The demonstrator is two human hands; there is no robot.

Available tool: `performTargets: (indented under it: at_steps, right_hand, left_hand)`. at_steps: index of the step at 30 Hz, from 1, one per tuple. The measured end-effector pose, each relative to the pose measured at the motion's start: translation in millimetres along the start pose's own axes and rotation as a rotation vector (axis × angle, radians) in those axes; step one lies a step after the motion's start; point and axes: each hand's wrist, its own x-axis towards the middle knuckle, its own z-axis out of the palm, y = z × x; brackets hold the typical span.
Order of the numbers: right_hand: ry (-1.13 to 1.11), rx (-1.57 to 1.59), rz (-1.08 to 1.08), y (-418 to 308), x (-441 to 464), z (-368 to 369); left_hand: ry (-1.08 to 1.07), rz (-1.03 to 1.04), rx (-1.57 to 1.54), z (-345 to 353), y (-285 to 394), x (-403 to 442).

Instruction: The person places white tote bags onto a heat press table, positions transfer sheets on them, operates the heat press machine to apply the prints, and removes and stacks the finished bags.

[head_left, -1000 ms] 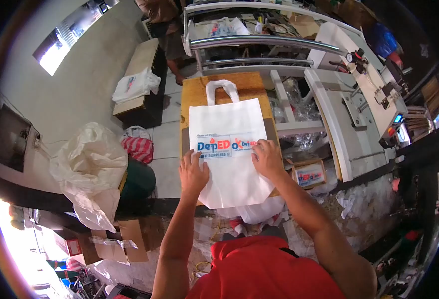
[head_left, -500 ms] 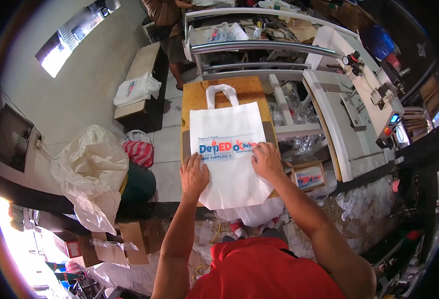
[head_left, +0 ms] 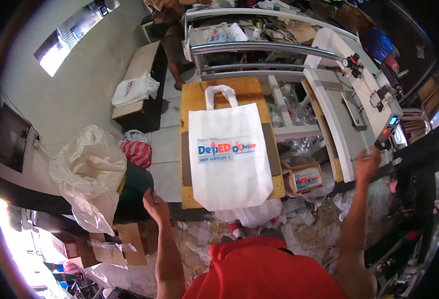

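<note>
A white tote bag (head_left: 232,182) lies flat on a yellowish wooden board (head_left: 193,92), its handles pointing away from me. Across its middle runs blue and red "DepED" lettering (head_left: 217,149) with a clear film look around it. My left hand (head_left: 157,208) is off the bag, to its lower left near a dark green bin, with fingers apart and nothing in them. Out to the right, my right hand (head_left: 367,167) is raised near the press's control box and red button (head_left: 386,133). Its fingers are blurred, so their closure is unclear.
The heat press (head_left: 329,114) with metal rails (head_left: 264,46) stands right and behind. A small box of printed transfers (head_left: 307,179) sits below it. A pale sack (head_left: 87,164) hangs over the green bin (head_left: 137,187). More bags (head_left: 135,89) lie on a bench; another person (head_left: 167,25) stands beyond.
Both hands have left the bag, where they had pressed on the print's edges. My left hand moved left and down; my right hand moved far right toward the press controls.
</note>
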Motion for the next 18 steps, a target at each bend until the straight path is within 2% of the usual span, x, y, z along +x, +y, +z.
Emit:
performTargets:
  at_steps: [2, 5, 7, 8, 12, 14, 16, 18]
  right_hand:
    - [-0.023, -0.282, 0.05, 54, 31, -15]
    - [-0.107, -0.295, 0.038, 85, 47, -13]
    - [-0.158, -0.26, -0.016, 95, 54, -5]
    - [-0.207, -0.22, -0.069, 100, 57, 0]
    - [-0.369, -0.269, -0.055, 150, 66, 43]
    - [-0.439, -0.274, 0.047, 150, 70, 46]
    - [-0.429, -0.299, 0.043, 129, 72, 37]
    - [-0.431, -0.284, 0.136, 127, 70, 38]
  left_hand:
    - [0.007, -0.053, 0.043, -24, -41, -33]
    - [-0.106, -0.077, 0.182, -50, -56, -61]
    - [-0.135, -0.063, 0.139, -46, -50, -61]
    - [-0.158, -0.047, 0.098, -44, -35, -57]
    - [-0.232, 0.225, 0.073, -22, 55, -22]
    - [-0.286, 0.332, -0.011, 2, 86, -7]
    - [-0.327, 0.404, -0.016, 34, 105, 4]
    - [-0.402, 0.387, 0.019, 51, 129, 10]
